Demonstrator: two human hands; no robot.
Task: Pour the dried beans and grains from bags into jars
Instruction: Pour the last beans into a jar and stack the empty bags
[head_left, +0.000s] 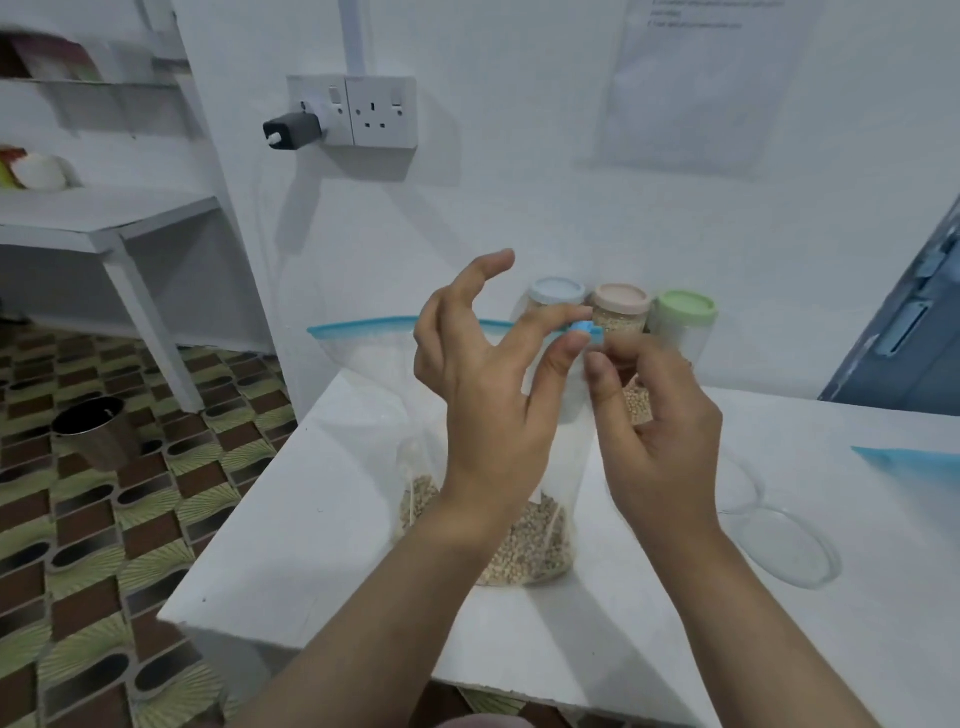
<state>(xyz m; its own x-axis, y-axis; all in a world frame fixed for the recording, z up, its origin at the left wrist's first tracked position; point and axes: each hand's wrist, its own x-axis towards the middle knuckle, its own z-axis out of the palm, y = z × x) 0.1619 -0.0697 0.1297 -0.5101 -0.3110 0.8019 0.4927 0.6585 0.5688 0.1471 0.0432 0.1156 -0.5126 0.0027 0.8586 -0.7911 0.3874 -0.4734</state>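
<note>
Both hands work the bag (363, 395) at frame centre: left hand (483, 384) pinches the slider (584, 331), right hand (654, 415) pinches the bag's corner; pull steadily.

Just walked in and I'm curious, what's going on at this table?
A person holds a clear zip bag of dried beans upright on the white table. The left hand pinches its blue slider, and the right hand grips the bag's corner beside it. Three lidded jars wait behind.
</note>
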